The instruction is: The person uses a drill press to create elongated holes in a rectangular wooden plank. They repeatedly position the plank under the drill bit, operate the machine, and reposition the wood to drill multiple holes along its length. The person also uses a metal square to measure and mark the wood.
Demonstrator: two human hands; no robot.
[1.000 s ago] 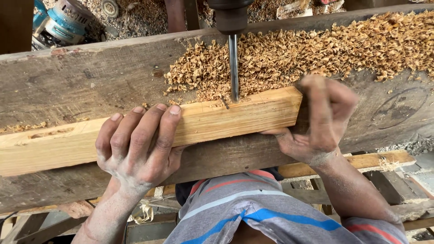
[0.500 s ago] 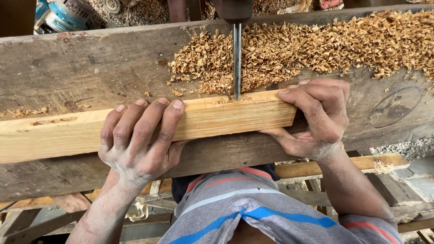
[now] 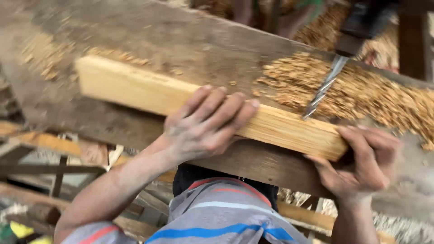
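Note:
A pale wooden beam (image 3: 149, 92) lies across a wide grey weathered plank (image 3: 181, 40), and the blurred view is tilted. My left hand (image 3: 205, 124) grips the beam's near side at its middle, fingers over the top. My right hand (image 3: 364, 160) holds the beam's right end. A steel drill bit (image 3: 323, 90) slants down from a dark chuck (image 3: 357, 31) at the top right, its tip just above the beam's top face near the right end.
Tan wood shavings (image 3: 361, 97) are heaped on the plank behind the beam, with more at the far left. Timber frames and scrap boards (image 3: 58, 153) lie below the plank. My striped grey shirt (image 3: 217, 217) fills the bottom centre.
The view has swung left and tilted, so the beam now runs diagonally. The drill bit has lifted out of the beam. Both hands still hold the beam.

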